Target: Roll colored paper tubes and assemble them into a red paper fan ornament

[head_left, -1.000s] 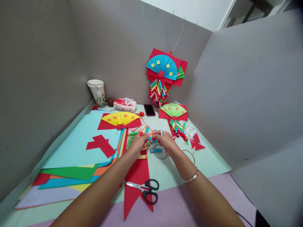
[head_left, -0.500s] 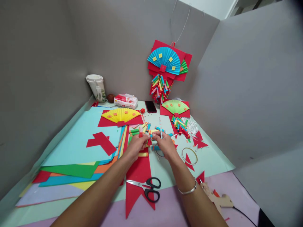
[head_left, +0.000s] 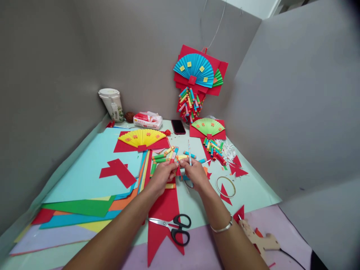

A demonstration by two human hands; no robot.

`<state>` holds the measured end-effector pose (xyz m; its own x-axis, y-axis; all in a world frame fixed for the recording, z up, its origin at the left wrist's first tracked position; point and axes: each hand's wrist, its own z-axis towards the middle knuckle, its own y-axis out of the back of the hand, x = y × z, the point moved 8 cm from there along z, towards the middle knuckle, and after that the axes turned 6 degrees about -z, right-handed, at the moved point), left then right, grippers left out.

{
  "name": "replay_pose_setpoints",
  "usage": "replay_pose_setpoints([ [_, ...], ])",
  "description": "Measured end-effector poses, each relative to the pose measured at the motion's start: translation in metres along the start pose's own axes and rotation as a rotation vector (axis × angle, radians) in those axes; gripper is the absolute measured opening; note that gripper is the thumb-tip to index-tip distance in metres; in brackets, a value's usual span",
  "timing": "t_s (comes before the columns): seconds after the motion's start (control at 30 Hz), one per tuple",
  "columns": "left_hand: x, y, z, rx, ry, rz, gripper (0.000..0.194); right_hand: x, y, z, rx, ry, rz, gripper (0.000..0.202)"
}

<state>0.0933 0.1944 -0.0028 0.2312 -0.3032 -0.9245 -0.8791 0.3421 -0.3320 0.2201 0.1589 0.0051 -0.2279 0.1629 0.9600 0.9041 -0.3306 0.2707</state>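
Observation:
My left hand (head_left: 161, 178) is closed, its thumb and forefinger pinching a thin red string (head_left: 172, 150). The string runs back towards a small red ball of yarn (head_left: 168, 132). My right hand (head_left: 197, 175) is closed with its fingertips close to the left ones; a slim white patterned pen (head_left: 189, 152) stands up out of its grip. A small red tassel-like piece (head_left: 178, 171) hangs between the hands. Rolled paper tubes (head_left: 159, 157) in several colours lie around my fingers. Below is a long red paper banner (head_left: 163, 206) with a notched end. Exactly what the fingertips press together is hidden.
Black-handled scissors (head_left: 180, 229) lie on the banner. Coloured paper sheets (head_left: 84, 206) are stacked left. A yellow fan (head_left: 143, 138), a green fan (head_left: 208, 127) and a phone (head_left: 178, 127) lie behind. A tape ring (head_left: 225, 187) and glue gun (head_left: 261, 240) are right.
The view has shifted slightly. Both hands stay together at nearly the same place, with the left fingers a little changed and a pink tube now showing beside the left thumb.

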Motion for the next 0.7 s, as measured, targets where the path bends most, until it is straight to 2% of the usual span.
replay_pose_setpoints([
  [0.2,0.0013,0.0008,0.0004,0.024,0.015,-0.022,0.027,-0.0021,-0.0045,0.001,0.015,-0.002,0.018,0.034],
  [0.47,-0.0006,0.0057,0.003,0.015,0.005,-0.005,0.031,0.001,-0.0004,-0.0002,-0.028,0.022,-0.044,0.027],
  [0.7,-0.0007,0.0068,0.0057,-0.001,-0.021,-0.032,0.034,0.0028,-0.0037,-0.0026,-0.014,0.013,-0.112,0.025],
])
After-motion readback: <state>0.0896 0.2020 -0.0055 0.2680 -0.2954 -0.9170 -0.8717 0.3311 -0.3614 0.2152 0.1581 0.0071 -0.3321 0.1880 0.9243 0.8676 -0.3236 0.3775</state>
